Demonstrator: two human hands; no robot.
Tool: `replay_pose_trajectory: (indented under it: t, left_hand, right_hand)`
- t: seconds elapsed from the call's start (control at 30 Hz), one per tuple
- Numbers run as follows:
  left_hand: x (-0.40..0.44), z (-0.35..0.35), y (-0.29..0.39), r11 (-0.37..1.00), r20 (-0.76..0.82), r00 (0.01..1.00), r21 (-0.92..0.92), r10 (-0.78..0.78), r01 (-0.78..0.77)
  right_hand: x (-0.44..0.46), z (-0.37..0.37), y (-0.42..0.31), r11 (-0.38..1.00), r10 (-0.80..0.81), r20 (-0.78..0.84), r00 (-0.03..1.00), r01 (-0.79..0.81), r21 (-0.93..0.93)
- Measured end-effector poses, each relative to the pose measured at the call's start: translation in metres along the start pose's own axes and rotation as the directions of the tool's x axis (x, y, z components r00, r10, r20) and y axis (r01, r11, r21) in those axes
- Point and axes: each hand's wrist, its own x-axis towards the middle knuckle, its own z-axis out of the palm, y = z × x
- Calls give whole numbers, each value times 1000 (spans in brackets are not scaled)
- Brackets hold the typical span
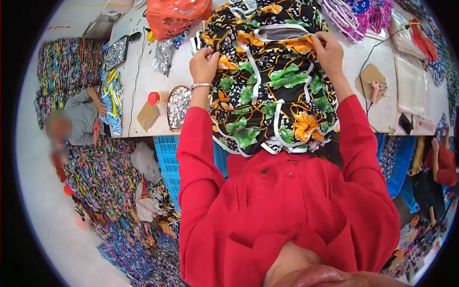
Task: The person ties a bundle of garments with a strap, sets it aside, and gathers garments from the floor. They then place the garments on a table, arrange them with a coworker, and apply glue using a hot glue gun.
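Observation:
A pile of black floral fabric (287, 76) with orange and green flowers and white trim lies in front of me and hangs over the near table edge. My left hand (203, 66) pinches its left side, thumb against bent fingers. At its upper right, my right hand (330, 53) grips the same fabric near a white-edged opening. The layers overlap, so I cannot tell where one piece ends and another begins.
On the white table (143, 62) are an orange plastic bag (178, 19), a tray of silvery pieces (179, 107), a red-capped jar (154, 98) and clear plastic sheets (412, 88). Blue crates (168, 160) stand below. A person in grey (82, 115) is at the left; bundled cloth surrounds them.

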Motion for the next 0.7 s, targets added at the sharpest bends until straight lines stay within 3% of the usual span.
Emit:
replay_pose_trajectory:
  t: [0.03,0.1,0.17,0.2,0.27,0.3,0.4,0.47,0.53,0.57,0.63,0.7]
  left_hand:
    - [3,-3,-7,1000,-2,1000,3,2,-2]
    - [13,-28,-18,953,-196,958,-257,-212,158]
    - [23,-60,-21,903,-185,903,-271,-389,334]
    - [24,-60,-32,901,-177,902,-270,-393,339]
    - [34,-49,-58,973,-135,969,67,-209,219]
    - [37,-43,-69,963,-93,989,232,-119,138]
    - [33,-18,-80,913,-125,975,346,-186,219]
    - [22,-7,-79,879,-137,963,395,-232,268]
    - [15,-14,-66,914,-288,896,125,-338,385]
    - [11,-19,-58,909,-346,851,-14,-395,417]
    - [-17,-36,-36,852,-245,859,-407,-449,329]
    - [-61,-61,26,847,-95,896,-382,-433,369]
  right_hand:
    - [8,4,0,999,-28,-24,999,28,20]
    - [26,7,-2,999,-42,-47,998,44,32]
    - [44,9,-10,971,-236,-143,961,227,-82]
    - [50,19,-11,972,-231,-136,963,221,-84]
    - [68,42,-12,974,-174,22,984,176,-141]
    - [73,51,-8,975,-176,17,984,176,-139]
    - [82,73,0,922,-34,122,992,78,-378]
    - [85,68,7,952,-14,123,992,51,-303]
    - [92,58,11,992,20,110,994,-6,-127]
    - [90,50,12,992,22,113,993,-8,-124]
    - [74,27,10,999,2,-132,991,4,48]
    - [40,-9,-10,988,-155,-52,987,154,-21]
